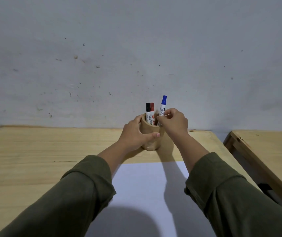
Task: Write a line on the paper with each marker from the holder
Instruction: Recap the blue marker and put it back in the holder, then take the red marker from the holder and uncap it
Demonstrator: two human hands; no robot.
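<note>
A tan cylindrical holder [151, 132] stands at the far edge of the wooden table [34, 159], close to the wall. My left hand [135, 132] is wrapped around its left side. My right hand [172, 123] pinches the body of a blue-capped marker [162, 106], which sticks up out of the holder, tilted slightly right, its lower end still inside. A black-capped marker [148, 109] and a red-capped marker [152, 108] stand side by side in the holder. A white sheet of paper [145, 185] lies flat between my forearms.
A grey, speckled wall [136, 57] rises right behind the holder. A second wooden table [265, 147] stands to the right across a narrow gap, with a dark object [266, 189] low in that gap. My head's shadow falls on the paper's near part.
</note>
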